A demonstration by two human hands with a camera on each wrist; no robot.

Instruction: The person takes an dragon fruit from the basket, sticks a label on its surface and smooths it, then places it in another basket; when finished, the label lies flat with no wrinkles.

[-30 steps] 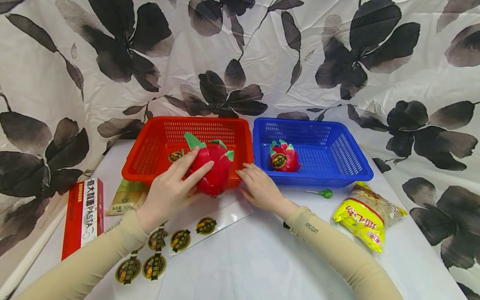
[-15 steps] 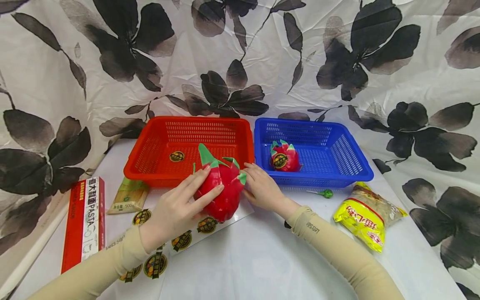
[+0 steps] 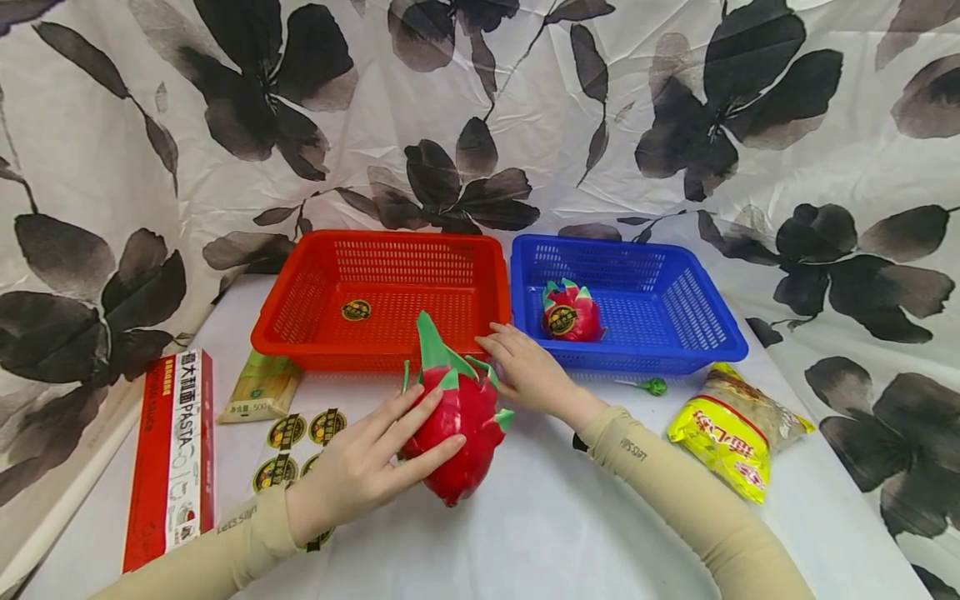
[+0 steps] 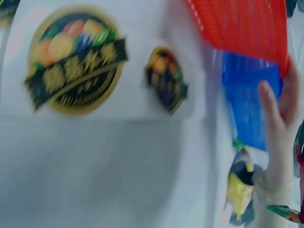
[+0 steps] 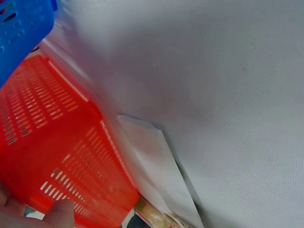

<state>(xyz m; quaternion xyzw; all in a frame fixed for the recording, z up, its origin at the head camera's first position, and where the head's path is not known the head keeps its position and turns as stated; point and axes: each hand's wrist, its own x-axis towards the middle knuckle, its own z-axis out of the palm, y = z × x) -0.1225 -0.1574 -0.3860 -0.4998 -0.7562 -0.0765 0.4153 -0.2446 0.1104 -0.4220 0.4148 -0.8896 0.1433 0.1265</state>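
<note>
A glossy red dragon fruit (image 3: 467, 433) with green leaf tips hangs over the front middle of the table, gripped by my left hand (image 3: 367, 462). The fingers lie across its side; the thumb is hidden. In the left wrist view only a sliver of the dragon fruit (image 4: 300, 161) shows at the right edge. My right hand (image 3: 528, 371) rests its fingertips at the front right corner of the red basket (image 3: 330, 360), thumb apart from the fingers in the left wrist view. Inside that basket lies a round black-and-gold sticker (image 3: 356, 310).
Right of it, a blue basket (image 3: 652, 360) holds another dragon fruit (image 3: 572, 310) bearing a sticker. A green lollipop (image 3: 656, 386) and a yellow snack bag (image 3: 731, 446) lie to the right. At left are a pasta box (image 3: 168, 454), a noodle packet (image 3: 261, 387) and stickers (image 3: 285, 432).
My left hand has drawn the dragon fruit from over the red basket's front edge towards me and slightly right. The right hand has shifted slightly at the basket corner.
</note>
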